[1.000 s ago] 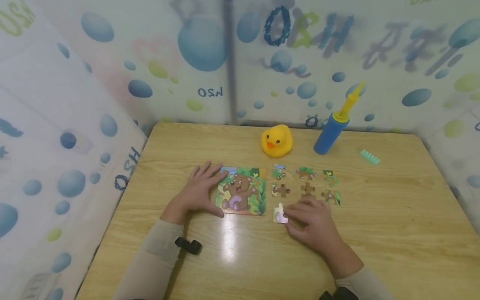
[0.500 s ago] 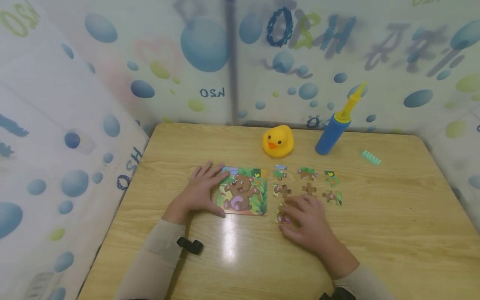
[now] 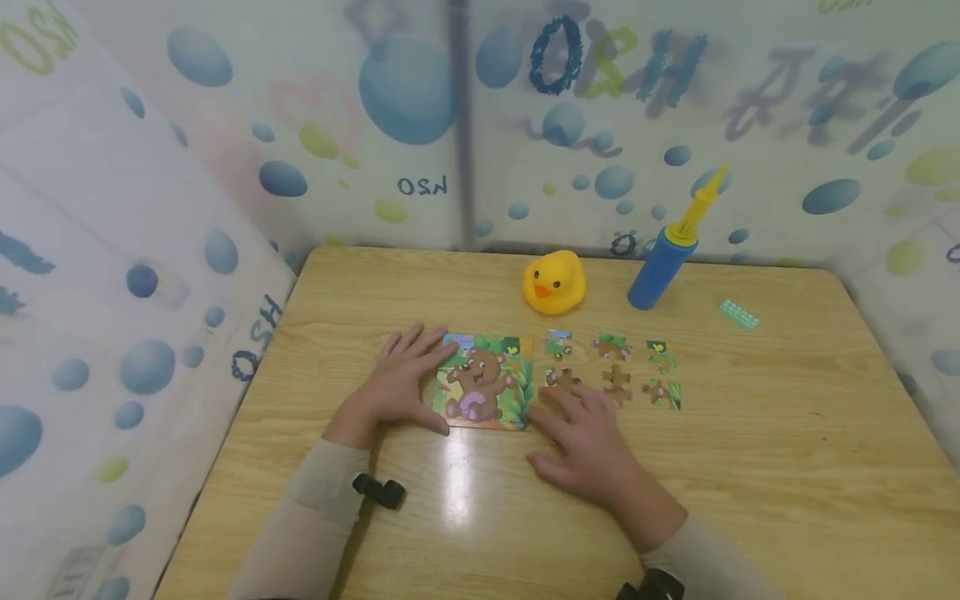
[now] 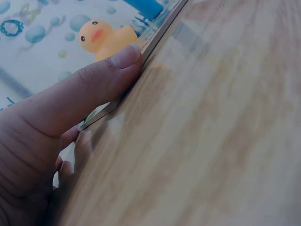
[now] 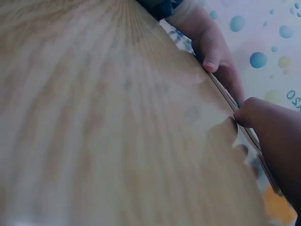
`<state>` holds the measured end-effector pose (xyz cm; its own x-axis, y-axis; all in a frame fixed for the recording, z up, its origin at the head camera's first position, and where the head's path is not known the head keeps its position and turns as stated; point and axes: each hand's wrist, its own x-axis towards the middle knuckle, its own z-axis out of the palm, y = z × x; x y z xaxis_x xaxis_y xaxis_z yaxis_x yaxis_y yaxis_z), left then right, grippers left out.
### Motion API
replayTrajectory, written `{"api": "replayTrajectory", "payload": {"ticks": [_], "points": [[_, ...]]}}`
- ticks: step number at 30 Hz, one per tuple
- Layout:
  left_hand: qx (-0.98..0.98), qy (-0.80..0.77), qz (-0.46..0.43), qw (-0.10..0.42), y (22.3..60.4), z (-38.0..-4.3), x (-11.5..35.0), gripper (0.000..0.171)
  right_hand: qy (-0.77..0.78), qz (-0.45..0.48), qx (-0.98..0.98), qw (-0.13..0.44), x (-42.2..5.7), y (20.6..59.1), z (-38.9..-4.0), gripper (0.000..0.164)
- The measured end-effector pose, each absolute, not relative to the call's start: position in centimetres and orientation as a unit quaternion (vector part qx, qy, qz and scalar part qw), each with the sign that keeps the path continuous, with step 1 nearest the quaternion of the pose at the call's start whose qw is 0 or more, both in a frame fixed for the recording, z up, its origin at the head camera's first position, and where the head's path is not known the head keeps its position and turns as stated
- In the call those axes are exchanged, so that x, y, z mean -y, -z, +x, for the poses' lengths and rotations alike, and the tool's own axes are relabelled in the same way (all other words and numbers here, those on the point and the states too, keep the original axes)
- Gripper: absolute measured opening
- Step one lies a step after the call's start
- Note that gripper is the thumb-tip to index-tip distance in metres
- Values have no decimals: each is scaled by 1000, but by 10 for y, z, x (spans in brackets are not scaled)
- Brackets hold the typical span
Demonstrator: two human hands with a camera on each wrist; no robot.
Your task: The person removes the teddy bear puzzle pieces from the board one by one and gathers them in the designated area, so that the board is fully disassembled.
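Note:
A square bear puzzle board (image 3: 480,383) lies flat on the wooden table. My left hand (image 3: 393,383) rests at its left side, fingers spread, with the thumb (image 4: 108,75) along the near edge in the left wrist view. My right hand (image 3: 585,442) lies palm down with loosely spread fingers, fingertips right at the board's right edge. The right wrist view shows its thumb (image 5: 268,122) close to the board's edge. Loose jigsaw pieces, including an upper-left piece (image 3: 558,343) and a cross-shaped piece (image 3: 617,379), lie to the right. The lower-left piece is hidden under my right hand.
A yellow rubber duck (image 3: 555,283) sits behind the pieces. Right of it stands a blue hand pump (image 3: 660,271) with a yellow top. A mint-green toy brick (image 3: 739,314) lies farther right. Patterned curtain walls (image 3: 337,192) border the table's back and left.
My right hand has let go of the lower-left jigsaw piece and slid left over it to the board's right edge, its fingers straightening. My left hand has stayed in place.

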<state>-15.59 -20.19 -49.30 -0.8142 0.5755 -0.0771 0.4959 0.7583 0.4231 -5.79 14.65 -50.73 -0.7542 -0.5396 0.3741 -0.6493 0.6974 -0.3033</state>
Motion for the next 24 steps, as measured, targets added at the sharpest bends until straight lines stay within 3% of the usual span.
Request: {"api": "replayTrajectory", "payload": {"ticks": [12,19,24], "points": [[-933,-200,284,100,495,-156,202,143,-222,346,900,147,-107,508,-65,53],[-932,-202,285,98,497,-157,203,143,-181,315,927,98,-88,504,-66,57],[-931,-205,286,96,496,-156,203,142,-206,295,927,102,-83,502,-67,47]]}}
